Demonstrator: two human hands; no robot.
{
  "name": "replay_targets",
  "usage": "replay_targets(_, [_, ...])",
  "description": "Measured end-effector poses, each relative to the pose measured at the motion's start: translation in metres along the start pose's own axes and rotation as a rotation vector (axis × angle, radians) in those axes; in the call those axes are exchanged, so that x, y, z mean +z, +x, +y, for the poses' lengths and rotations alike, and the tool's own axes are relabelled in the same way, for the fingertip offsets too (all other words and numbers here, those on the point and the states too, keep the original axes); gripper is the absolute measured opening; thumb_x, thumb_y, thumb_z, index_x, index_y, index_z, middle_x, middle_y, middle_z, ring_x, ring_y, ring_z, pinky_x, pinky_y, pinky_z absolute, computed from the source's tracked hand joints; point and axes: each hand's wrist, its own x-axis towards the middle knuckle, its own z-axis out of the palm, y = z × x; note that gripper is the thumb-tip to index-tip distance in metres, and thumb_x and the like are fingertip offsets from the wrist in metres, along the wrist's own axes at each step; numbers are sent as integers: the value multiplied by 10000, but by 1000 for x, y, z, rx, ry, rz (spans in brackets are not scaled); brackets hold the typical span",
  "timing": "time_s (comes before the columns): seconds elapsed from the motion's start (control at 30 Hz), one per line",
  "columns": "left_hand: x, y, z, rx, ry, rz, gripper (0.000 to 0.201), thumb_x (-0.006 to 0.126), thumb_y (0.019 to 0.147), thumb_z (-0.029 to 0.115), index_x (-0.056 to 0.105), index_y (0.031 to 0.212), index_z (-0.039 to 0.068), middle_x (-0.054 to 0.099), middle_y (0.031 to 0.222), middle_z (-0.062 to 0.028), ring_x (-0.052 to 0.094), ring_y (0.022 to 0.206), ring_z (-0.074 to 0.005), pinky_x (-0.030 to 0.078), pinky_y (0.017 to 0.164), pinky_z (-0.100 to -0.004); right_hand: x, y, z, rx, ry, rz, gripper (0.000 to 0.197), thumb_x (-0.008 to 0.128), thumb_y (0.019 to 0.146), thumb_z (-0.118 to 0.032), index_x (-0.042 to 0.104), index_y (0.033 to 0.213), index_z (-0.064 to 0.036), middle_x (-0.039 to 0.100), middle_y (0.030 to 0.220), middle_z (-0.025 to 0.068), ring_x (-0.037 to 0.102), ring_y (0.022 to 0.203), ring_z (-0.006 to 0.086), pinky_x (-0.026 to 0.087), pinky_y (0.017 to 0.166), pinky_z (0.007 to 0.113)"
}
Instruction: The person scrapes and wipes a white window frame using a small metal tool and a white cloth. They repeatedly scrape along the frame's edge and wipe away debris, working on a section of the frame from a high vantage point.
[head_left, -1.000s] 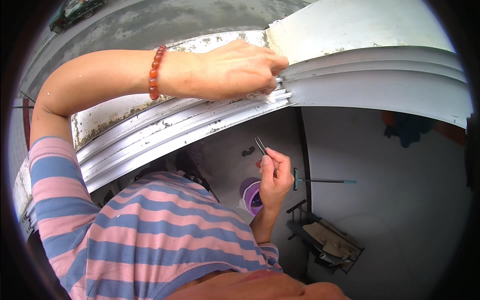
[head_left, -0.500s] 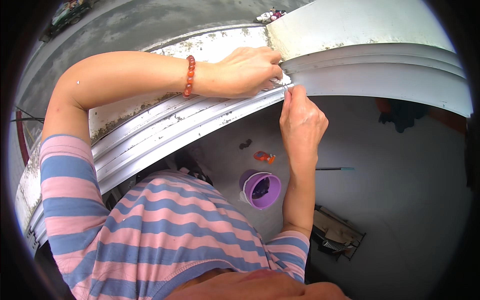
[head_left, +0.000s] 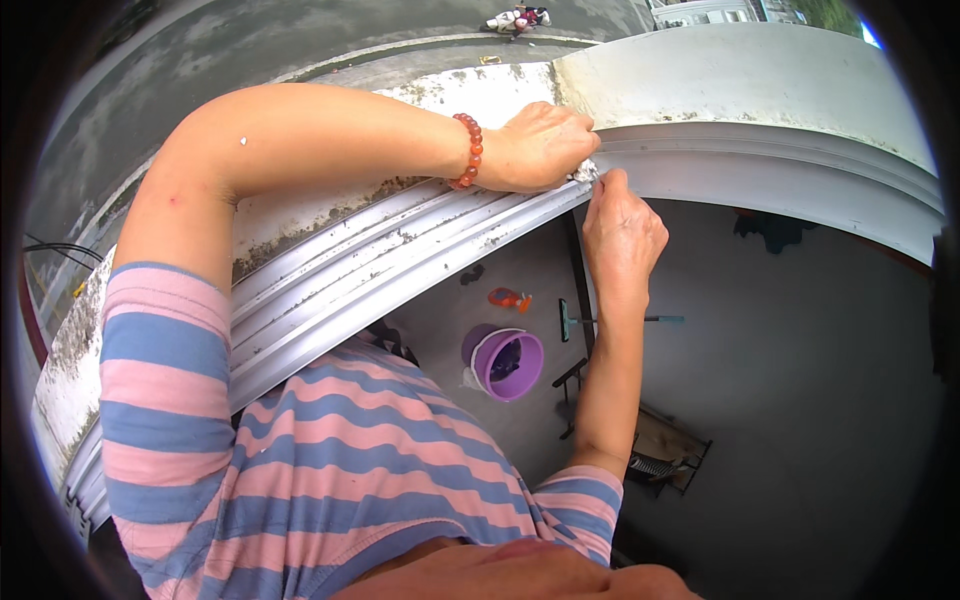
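Observation:
My left hand (head_left: pixel 545 148) reaches over the white window track (head_left: pixel 420 262), its fingers closed and bent down at the corner of the frame. A crumpled white wad with grey specks (head_left: pixel 584 172) sticks out from under these fingers; whether it is cloth or tissue I cannot tell. Right beside it, on the room side of the track, my right hand (head_left: pixel 626 236) is closed in a pinch, fingertips at the track's inner edge next to the wad. What it pinches is too small to make out. Dark dirt specks dot the track's grooves.
Outside lie a stained ledge (head_left: pixel 480 88) and a road with a scooter (head_left: pixel 517 20). Indoors, far below, are a purple bucket (head_left: pixel 533 365), an orange spray bottle (head_left: pixel 509 299), a teal-ended squeegee (head_left: pixel 564 320) and a dark rack (head_left: pixel 668 455) on the grey floor.
The view has shifted, showing more of the road and the squeegee head. Both hands stay together at the track corner, and the left fingers have moved slightly over the white wad.

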Motion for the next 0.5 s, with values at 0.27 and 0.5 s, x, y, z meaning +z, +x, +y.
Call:
replay_targets(0.27, [0, -16, -4, 98, 40, 92, 94, 617, 750, 88, 617, 826, 33, 550, 884, -87, 537, 904, -276, 459, 742, -392, 29, 11, 1, 82, -48, -73, 135, 535, 828, -147, 496, 743, -50, 603, 602, 162, 599, 568, 376, 468, 507, 450])
replay_targets(0.5, [3, -13, -6, 134, -17, 92, 127, 571, 659, -21, 608, 777, 10, 537, 869, -106, 529, 902, -287, 476, 729, -374, 17, 31, 1, -19, -83, -262, 45, 514, 766, -67, 536, 775, -29, 632, 663, 173, 638, 639, 346, 504, 585, 429])
